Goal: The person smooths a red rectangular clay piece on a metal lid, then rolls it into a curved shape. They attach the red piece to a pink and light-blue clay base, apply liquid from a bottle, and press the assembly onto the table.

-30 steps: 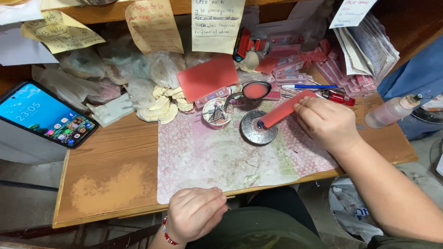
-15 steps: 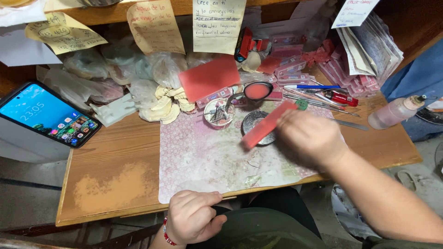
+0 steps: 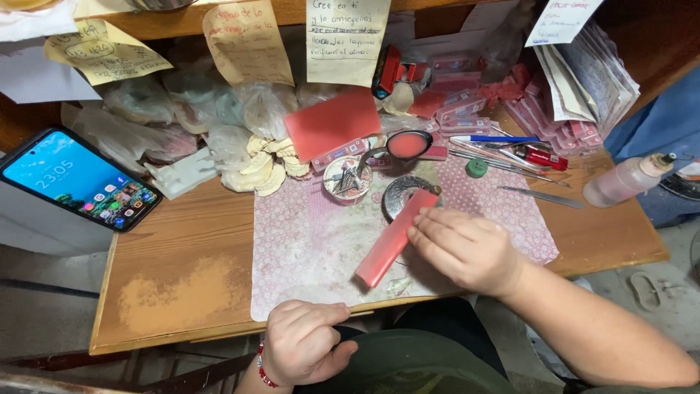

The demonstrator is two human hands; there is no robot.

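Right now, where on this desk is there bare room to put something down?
The bare wood between the phone and the patterned mat is free. So is the mat's left half, beside the red strip under the right hand. The left hand rests at the front edge. The back, around the bags and red boxes, is crowded.

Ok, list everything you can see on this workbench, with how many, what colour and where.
Wax strip: one, red, on patterned mat, held.
Patterned mat: one, pinkish, desk centre.
Wax sheet: one, red, behind mat.
Round metal dish: one, grey, under strip's far end.
Small bowl: one, holding metal bits.
Phone: one, black, screen lit, left.
Squeeze bottle: one, pale pink, right.
Paper notes: several, yellowish, hung above.
Left hand: fist at desk's near edge.
Right hand: gripping the strip.
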